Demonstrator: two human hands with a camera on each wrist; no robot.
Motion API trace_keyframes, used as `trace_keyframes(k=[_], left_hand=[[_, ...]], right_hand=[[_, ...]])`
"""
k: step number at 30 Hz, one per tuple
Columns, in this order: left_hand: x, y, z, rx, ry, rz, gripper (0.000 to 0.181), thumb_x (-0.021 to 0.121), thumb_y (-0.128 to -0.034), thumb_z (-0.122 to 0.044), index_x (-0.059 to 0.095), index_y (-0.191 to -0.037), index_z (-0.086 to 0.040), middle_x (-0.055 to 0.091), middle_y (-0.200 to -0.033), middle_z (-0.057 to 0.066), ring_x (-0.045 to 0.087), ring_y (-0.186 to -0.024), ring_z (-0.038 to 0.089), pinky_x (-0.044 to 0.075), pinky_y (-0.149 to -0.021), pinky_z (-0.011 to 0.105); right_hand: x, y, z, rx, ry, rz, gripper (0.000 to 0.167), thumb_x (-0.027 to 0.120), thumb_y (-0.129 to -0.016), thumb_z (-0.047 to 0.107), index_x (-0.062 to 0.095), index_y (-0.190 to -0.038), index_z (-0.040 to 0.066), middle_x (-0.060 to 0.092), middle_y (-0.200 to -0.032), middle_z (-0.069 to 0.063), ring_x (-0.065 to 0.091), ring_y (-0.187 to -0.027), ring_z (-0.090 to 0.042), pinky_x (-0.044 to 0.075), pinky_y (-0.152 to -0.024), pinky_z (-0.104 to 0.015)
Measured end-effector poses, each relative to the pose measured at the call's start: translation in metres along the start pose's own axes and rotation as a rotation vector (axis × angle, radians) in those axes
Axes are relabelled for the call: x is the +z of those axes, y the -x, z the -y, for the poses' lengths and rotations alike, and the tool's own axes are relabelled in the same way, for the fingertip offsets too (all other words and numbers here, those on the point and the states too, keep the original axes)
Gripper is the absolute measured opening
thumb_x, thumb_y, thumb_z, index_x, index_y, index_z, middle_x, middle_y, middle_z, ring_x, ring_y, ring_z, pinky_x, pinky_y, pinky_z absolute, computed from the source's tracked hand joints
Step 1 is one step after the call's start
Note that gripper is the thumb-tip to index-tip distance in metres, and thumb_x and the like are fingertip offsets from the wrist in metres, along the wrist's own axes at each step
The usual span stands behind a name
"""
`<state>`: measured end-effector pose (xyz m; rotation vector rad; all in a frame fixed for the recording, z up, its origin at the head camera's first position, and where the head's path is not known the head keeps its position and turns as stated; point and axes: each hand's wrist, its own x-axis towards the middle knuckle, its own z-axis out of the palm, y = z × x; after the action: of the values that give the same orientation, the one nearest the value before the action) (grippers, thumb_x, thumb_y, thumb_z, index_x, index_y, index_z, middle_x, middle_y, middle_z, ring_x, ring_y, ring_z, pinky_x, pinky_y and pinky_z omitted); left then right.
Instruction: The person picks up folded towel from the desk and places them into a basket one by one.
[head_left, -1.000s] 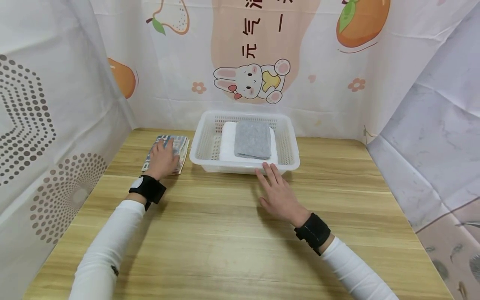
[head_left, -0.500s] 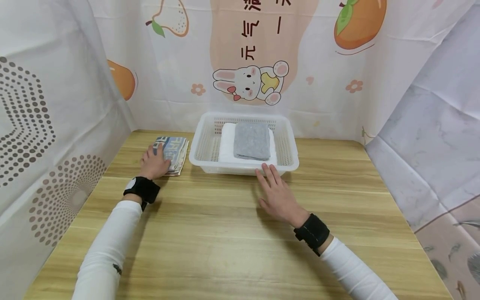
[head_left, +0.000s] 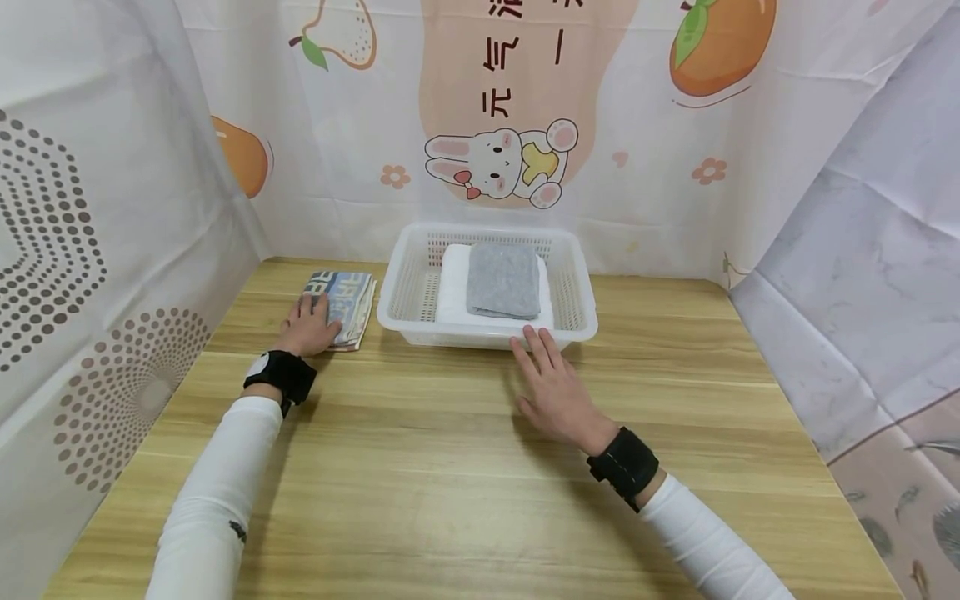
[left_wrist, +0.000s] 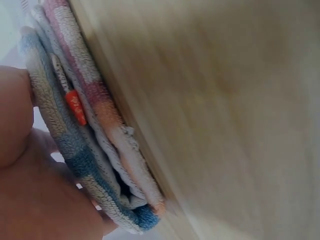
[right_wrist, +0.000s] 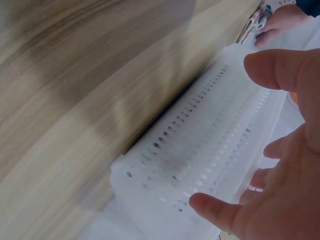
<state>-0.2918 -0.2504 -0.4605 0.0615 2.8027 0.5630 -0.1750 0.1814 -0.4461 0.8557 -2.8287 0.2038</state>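
A folded patterned towel (head_left: pixel 352 302) in blue and cream lies on the table at the far left. My left hand (head_left: pixel 306 328) rests over its left, near part with fingers laid out. Seen from the side in the left wrist view, the towel's layers (left_wrist: pixel 92 155) show blue, pink and orange edges and a small red tag (left_wrist: pixel 76 107). My right hand (head_left: pixel 558 393) has its fingers extended at the front rim of a white plastic basket (head_left: pixel 442 333); whether every fingertip touches it I cannot tell. Inside the basket, a folded grey cloth (head_left: pixel 504 282) lies on a folded white towel (head_left: pixel 453 287).
The wooden table (head_left: pixel 435 475) spreads in front of the basket and to its right. A printed curtain (head_left: pixel 637 167) hangs close behind the basket, and more sheets hang at both sides. A narrow gap separates the patterned towel from the basket.
My left hand has shifted left and toward me across the patterned towel, uncovering more of its top. The right hand and the basket stay where they were.
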Motion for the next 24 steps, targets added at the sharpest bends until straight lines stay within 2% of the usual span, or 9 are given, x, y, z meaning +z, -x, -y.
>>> trace_keyframes(k=[6, 24], left_hand=[[0.0034, 0.0015, 0.0047, -0.005, -0.029, 0.046, 0.067, 0.026, -0.1088, -0.033, -0.003, -0.157, 0.004, -0.019, -0.156, 0.037, -0.018, -0.143, 0.054, -0.002, -0.113, 0.069], [0.0046, 0.0064, 0.0052, 0.021, -0.041, 0.043, 0.067, 0.026, -0.1091, -0.035, -0.002, -0.157, 0.003, -0.015, -0.157, 0.037, -0.015, -0.144, 0.054, 0.0, -0.112, 0.07]], right_hand=[[-0.0005, -0.0011, 0.0006, -0.005, 0.009, 0.004, 0.09, 0.077, -0.086, 0.022, 0.025, -0.155, -0.003, 0.014, -0.161, -0.028, 0.015, -0.148, -0.044, 0.037, -0.109, -0.056], [0.0003, -0.0015, -0.0006, 0.002, -0.017, 0.006, 0.09, 0.078, -0.085, 0.022, 0.026, -0.155, -0.004, 0.014, -0.161, -0.03, 0.014, -0.148, -0.046, 0.037, -0.108, -0.058]])
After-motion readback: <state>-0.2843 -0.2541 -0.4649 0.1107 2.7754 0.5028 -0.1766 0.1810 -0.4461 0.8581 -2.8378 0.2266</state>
